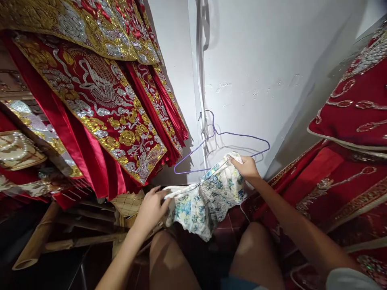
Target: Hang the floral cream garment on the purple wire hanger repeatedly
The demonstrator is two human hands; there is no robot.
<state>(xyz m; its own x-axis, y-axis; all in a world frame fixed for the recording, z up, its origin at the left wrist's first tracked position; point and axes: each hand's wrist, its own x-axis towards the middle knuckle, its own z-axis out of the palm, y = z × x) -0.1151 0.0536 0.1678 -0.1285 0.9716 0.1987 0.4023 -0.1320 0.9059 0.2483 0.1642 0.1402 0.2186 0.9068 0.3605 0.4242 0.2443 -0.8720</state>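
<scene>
A light floral garment [189,213], white with blue and yellow-green print, is stretched between my two hands just below a purple wire hanger [242,135]. It looks like a small top or shorts; I cannot tell which. My left hand [154,205] grips its left upper edge, fingers bent over the cloth. At the upper right corner, my right hand [245,166] pinches the fabric between thumb and fingers. The hanger's hook hangs on a nail at the white wall, and its right end passes close behind my right hand. Whether the cloth touches the hanger is unclear.
Red and gold embroidered costumes [115,96] hang on the left, near the wall [256,60]. More red beaded garments [356,108] crowd the right side. A bamboo frame [45,225] stands at lower left. My bare knees are below the garment, over a dark tiled floor [225,229].
</scene>
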